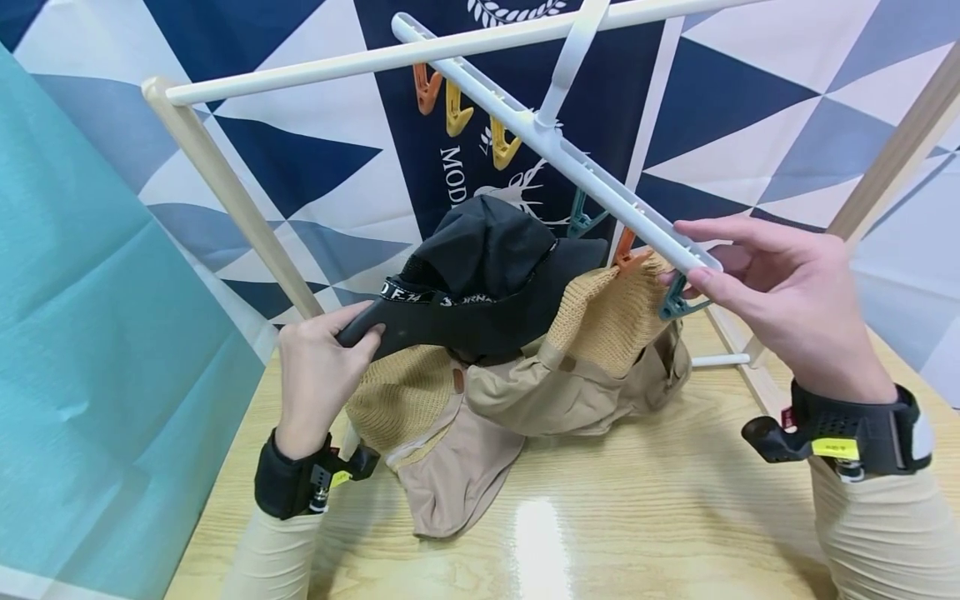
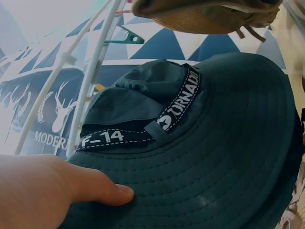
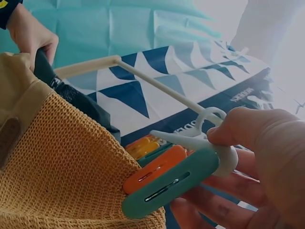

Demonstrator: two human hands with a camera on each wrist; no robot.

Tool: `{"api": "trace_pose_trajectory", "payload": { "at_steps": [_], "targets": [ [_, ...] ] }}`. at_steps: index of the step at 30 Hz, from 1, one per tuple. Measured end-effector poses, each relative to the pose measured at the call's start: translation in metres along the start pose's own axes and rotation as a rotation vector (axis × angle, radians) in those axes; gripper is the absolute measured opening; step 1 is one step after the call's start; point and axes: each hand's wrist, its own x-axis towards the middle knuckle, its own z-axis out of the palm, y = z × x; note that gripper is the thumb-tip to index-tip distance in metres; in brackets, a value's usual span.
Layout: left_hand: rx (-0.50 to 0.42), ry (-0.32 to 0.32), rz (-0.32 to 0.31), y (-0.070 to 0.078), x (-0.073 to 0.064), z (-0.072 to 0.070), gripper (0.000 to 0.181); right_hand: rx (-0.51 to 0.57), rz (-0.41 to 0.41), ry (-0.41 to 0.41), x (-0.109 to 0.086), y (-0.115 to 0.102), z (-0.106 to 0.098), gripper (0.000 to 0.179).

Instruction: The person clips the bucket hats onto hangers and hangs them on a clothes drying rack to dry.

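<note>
My left hand [image 1: 322, 367] pinches the brim of a dark bucket hat [image 1: 487, 267], thumb on top. White lettering on its band [image 2: 176, 102] shows in the left wrist view. At the low right end of a tilted white clip hanger [image 1: 577, 158], my right hand [image 1: 795, 292] grips the bar between thumb and fingers. An orange clip [image 1: 626, 250] and a teal clip [image 3: 171, 183] sit by that end, at the edge of a tan woven hat [image 1: 600, 325] hanging below. Another tan hat [image 1: 465, 475] lies on the table, partly hidden by the others.
The hanger hangs from the white top rod [image 1: 360, 60] of a rack with wooden side posts [image 1: 240, 200]. Orange and yellow clips [image 1: 456, 108] hang along its far half, another teal clip [image 1: 583, 215] nearer. Patterned cloth stands behind, a turquoise sheet [image 1: 97, 333] at left.
</note>
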Motion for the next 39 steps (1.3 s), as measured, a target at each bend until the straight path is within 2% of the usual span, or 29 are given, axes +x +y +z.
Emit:
{"api": "trace_pose_trajectory", "payload": {
  "at_steps": [4,12,19,26,34,39],
  "targets": [
    [0.034,-0.02,-0.008,0.006,0.0,0.001,0.022,-0.028,0.014,0.016,0.0,-0.002,0.006,0.046],
    [0.029,-0.039,-0.009,0.005,0.001,0.006,0.021,-0.058,0.073,0.053,-0.002,-0.004,0.016,0.047],
    [0.017,-0.058,-0.02,0.009,0.002,0.009,0.021,0.032,0.019,-0.011,-0.001,0.003,0.017,0.046],
    [0.012,-0.055,-0.012,0.011,0.002,0.012,0.022,0.005,0.062,0.008,0.002,0.005,0.026,0.046],
    [0.027,-0.046,-0.008,0.013,0.003,0.014,0.021,0.054,0.04,-0.026,0.006,0.01,0.035,0.046],
    [0.025,-0.048,0.0,0.014,0.003,0.016,0.023,0.045,0.051,-0.031,0.007,0.01,0.036,0.046]
  ]
}}
